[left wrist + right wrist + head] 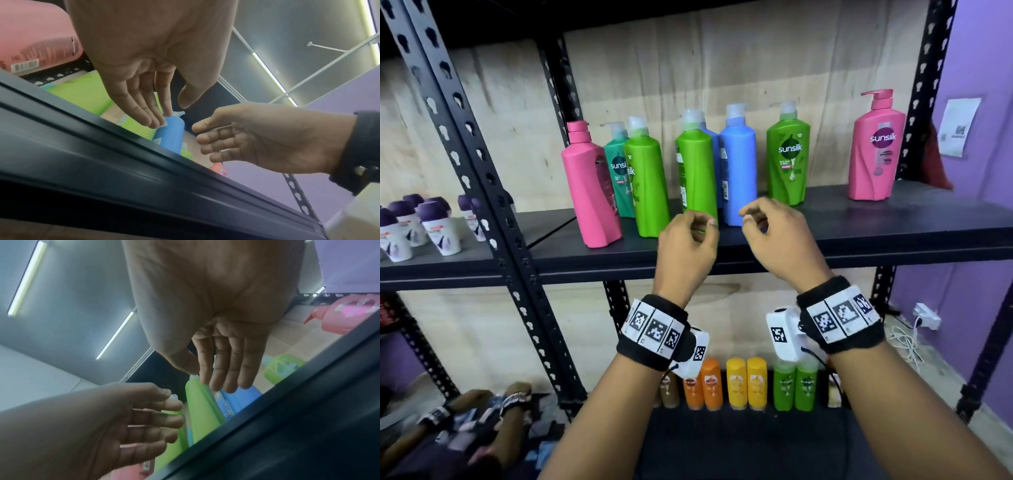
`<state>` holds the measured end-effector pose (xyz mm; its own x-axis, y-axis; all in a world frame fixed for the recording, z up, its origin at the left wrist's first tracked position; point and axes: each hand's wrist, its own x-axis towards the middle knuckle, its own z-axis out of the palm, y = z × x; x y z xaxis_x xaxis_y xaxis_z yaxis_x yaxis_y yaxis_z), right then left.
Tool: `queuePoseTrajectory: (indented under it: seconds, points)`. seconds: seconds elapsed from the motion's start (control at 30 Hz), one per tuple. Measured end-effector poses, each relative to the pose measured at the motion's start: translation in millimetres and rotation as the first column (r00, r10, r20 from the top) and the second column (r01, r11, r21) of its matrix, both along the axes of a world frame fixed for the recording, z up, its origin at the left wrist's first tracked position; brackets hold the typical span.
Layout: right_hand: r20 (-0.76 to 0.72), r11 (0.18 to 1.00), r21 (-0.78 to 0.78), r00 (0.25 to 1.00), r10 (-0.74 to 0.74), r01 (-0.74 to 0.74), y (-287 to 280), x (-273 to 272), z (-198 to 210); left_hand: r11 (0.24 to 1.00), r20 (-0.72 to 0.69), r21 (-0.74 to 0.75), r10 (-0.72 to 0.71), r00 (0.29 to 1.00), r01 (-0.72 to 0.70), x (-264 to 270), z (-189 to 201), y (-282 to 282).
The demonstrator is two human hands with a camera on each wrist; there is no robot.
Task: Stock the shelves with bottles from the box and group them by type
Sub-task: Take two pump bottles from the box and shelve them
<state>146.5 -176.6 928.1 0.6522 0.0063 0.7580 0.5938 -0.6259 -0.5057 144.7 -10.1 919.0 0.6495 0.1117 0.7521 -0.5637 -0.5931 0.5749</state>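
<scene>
— Hands? Left hand [686, 245] and right hand [779, 236] raised at the front edge of the middle shelf [893, 236], fingers loosely bent, nothing held.

— Bottles? Stood upright along that shelf: pink bottle [592, 192] nearest the left post, then teal bottle [618, 171], two green bottles [647, 185] [697, 171], blue bottle [738, 174], another green one [787, 157]; second pink bottle [876, 147] well apart toward the right end.

— Touching any? None gripped; fingertips just before the green and blue pair.

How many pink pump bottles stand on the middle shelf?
2: one pink bottle at the left end of the row, the other apart at the far right. More may hide behind the row.
</scene>
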Motion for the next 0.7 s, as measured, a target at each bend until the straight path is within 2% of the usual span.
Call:
queuePoseTrajectory:
  seconds: [0.13,0.27,0.37,0.43,0.53,0.6,0.7]
  points:
    - [-0.060,0.994,-0.108,0.998,-0.026,0.020,-9.8,-13.4,-37.1,0.998,-0.044,0.063,0.022,0.999,-0.019,-10.6,-29.6,-2.8]
    - [-0.121,0.978,-0.205,0.991,-0.059,0.033,-10.7,-16.4,-77.1,0.967,-0.174,0.237,0.142,0.975,-0.098,-11.4,-71.8,-9.4]
    - [-0.219,0.972,-0.236,0.973,-0.075,0.022,-13.0,-12.7,-114.6,0.941,-0.297,0.333,0.172,0.939,-0.067,-8.7,-104.5,-12.3]
    - [-0.371,0.960,-0.280,0.923,-0.099,-0.009,-16.0,-10.3,-145.3,0.930,-0.383,0.365,0.196,0.903,-0.046,-6.8,-129.4,-11.0]
    - [-0.568,0.938,-0.339,0.810,-0.146,-0.068,-21.5,-10.2,-195.3,0.900,-0.531,0.435,0.231,0.815,0.028,-5.9,-171.3,-7.3]
    - [-0.665,0.924,-0.366,0.725,-0.179,-0.108,-23.7,-14.7,-227.9,0.873,-0.627,0.477,0.259,0.735,0.099,-8.4,-199.3,-3.7]
    - [-0.764,0.910,-0.372,0.617,-0.189,-0.181,-25.6,-29.4,-272.8,0.865,-0.745,0.451,0.228,0.626,0.221,-17.2,-242.3,-0.1]
